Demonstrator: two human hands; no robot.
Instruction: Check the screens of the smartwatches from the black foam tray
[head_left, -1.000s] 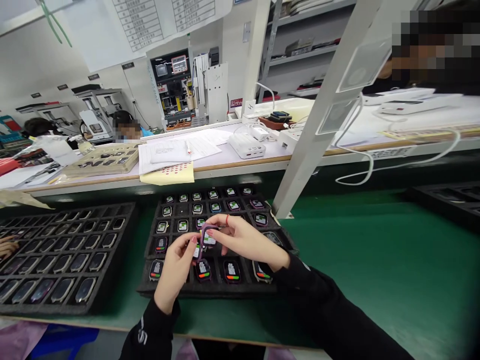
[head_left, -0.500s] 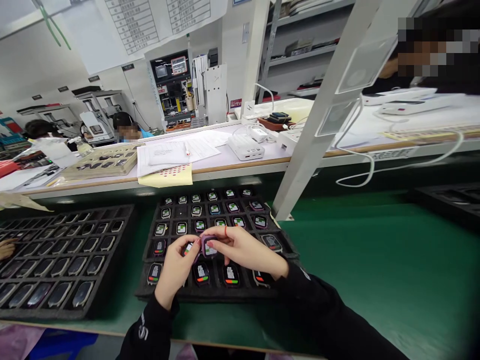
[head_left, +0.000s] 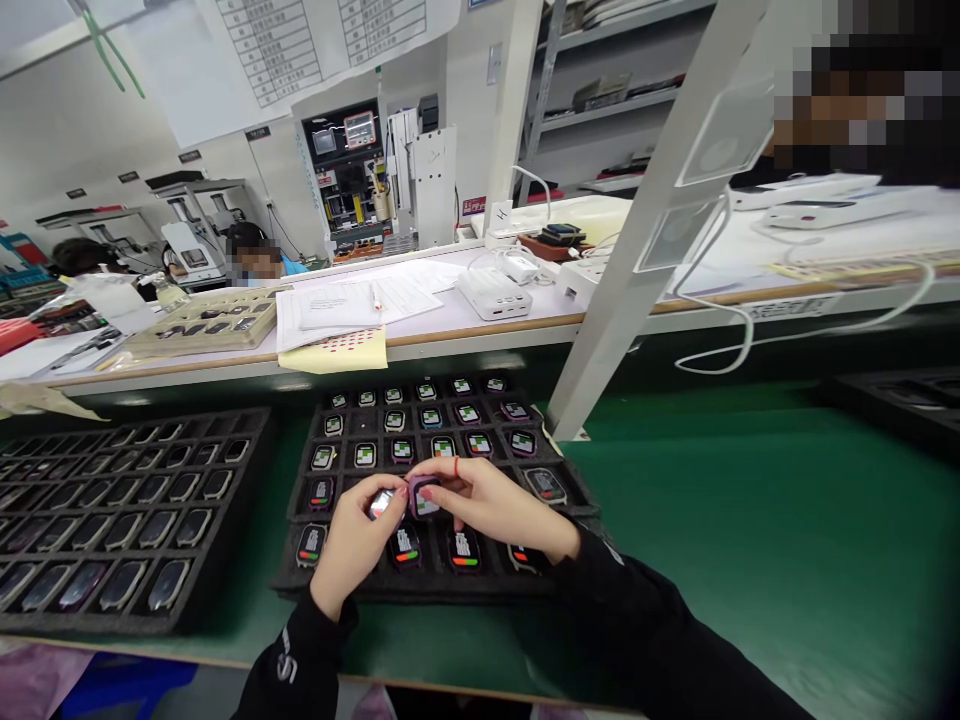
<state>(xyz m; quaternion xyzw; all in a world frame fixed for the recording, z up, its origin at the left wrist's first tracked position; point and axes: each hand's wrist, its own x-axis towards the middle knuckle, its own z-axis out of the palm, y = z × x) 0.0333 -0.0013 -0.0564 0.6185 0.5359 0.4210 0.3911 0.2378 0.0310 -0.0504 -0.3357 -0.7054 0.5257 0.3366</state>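
Observation:
My right hand grips a purple-framed smartwatch case without a strap, its lit screen facing up, the thumb on its front. Close against it, my left hand pinches a second smartwatch case, whose screen shows a bright reflection and a bit of red; fingers cover part of it. Both hands are above a black foam tray of strapless smartwatches in rows. Most screens there are lit with green-and-white blocks or with text over a red and green bar. My hands hide some of the slots.
Another foam tray of dark-screened watches stands left, with part of a third at far right. A slanted metal post rises behind my tray. The raised shelf holds papers, a white box and cables. Other people sit beyond.
The watch in my left hand has tilted, and its screen shows glare where text and colours showed before. The purple watch has shifted slightly right and down in view.

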